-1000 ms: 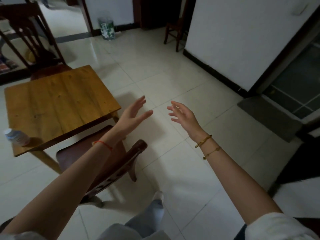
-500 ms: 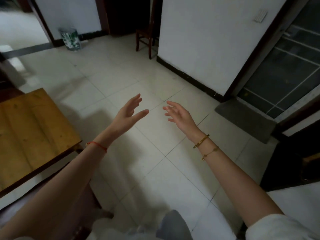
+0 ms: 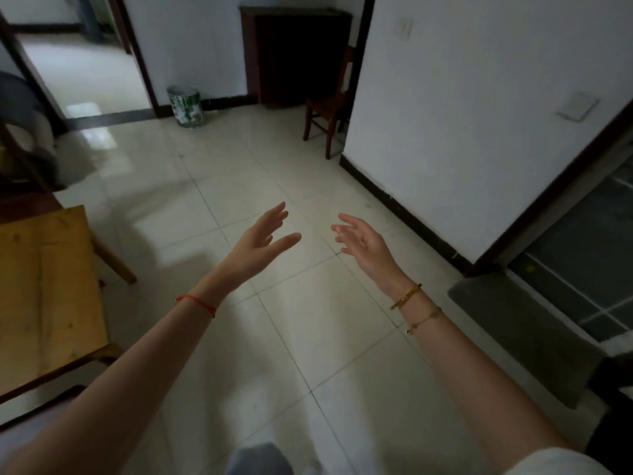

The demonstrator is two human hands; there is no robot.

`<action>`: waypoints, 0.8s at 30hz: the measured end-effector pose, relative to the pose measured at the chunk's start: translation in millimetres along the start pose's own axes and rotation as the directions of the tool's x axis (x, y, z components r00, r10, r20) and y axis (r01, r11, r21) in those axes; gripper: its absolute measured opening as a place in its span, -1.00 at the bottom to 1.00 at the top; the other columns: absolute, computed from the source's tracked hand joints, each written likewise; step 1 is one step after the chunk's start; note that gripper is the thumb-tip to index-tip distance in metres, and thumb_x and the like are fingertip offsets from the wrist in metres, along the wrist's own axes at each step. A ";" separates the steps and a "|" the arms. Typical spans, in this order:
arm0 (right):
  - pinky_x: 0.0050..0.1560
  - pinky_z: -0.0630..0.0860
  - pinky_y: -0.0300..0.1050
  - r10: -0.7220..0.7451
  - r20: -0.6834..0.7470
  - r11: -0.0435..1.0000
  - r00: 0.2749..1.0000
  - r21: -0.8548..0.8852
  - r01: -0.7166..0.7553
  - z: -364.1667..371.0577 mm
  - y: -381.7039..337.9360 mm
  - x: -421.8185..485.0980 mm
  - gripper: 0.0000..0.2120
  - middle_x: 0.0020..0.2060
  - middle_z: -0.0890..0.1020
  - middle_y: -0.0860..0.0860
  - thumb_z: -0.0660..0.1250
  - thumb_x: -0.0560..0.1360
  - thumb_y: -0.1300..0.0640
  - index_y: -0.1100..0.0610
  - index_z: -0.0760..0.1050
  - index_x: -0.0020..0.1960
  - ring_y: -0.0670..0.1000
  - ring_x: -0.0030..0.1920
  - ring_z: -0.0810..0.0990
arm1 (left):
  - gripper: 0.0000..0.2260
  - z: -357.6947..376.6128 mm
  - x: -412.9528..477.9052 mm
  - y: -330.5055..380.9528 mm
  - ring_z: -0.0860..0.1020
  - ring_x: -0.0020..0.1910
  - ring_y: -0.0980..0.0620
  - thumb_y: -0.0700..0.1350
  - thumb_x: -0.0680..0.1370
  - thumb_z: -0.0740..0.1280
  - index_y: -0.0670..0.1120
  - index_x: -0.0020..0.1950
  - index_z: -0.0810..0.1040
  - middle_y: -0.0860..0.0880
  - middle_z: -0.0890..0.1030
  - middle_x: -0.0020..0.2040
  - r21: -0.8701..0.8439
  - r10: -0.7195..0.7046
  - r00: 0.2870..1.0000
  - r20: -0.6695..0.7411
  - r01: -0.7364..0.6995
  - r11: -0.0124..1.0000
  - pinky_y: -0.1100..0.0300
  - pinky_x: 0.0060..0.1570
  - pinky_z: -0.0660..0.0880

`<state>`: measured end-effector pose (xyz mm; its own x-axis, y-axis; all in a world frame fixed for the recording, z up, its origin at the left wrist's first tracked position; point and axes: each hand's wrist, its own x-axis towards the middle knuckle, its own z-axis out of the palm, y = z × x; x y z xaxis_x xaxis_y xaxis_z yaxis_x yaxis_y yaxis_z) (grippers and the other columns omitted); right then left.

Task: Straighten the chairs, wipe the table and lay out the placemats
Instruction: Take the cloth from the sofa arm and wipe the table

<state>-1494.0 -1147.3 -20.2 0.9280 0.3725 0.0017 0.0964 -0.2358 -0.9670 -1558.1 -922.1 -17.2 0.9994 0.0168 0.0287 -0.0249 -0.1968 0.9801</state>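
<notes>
1. Floor (image 3: pixel 308 337): pale glossy square tiles with thin grout lines. It looks slick, so a dragged chair would likely scrape. Lift instead.
2. Table (image 3: pixel 44 296): at the left edge of view. Yellow-brown plank top with knots, square corner, slanted leg. Placemats and cloth are not in view.
3. Chair (image 3: pixel 325 111): small, dark red-brown wood, flat seat, straight legs. It stands well apart from the table, beside the white wall (image 3: pixel 462 132) corner, which partly hides its back. Fetching it is probably the step in hand: take the back with both hands, carry it upright, set it square to a table edge.
4. Left hand (image 3: pixel 260 241) and right hand (image 3: pixel 363 245): raised over the floor, palms facing in, fingers spread. Each grip is released and holds nothing. The hands are near each other, not touching.
5. Red string (image 3: pixel 197 303) on the left wrist, thin gold bracelets (image 3: pixel 411 296) on the right.
</notes>
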 end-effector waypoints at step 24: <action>0.36 0.44 0.10 -0.117 0.107 0.990 0.987 -0.060 0.124 -35.2 -7.3 527.9 -0.47 0.23 0.59 -0.11 0.27 0.50 -0.27 -0.08 0.40 0.40 -0.09 0.26 0.54 | -0.21 -153.7 462.3 -14.1 0.41 0.40 0.12 0.28 0.41 0.42 0.07 0.55 0.22 0.06 0.40 0.47 0.041 0.029 0.991 -0.129 -0.024 0.999 0.10 0.37 0.38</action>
<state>-992.1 -980.5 -3.2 0.8663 0.4917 0.0875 0.2321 -0.2412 -0.9423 -1099.0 -760.9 12.5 0.9872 0.1370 0.0819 -0.0476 -0.2374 0.9702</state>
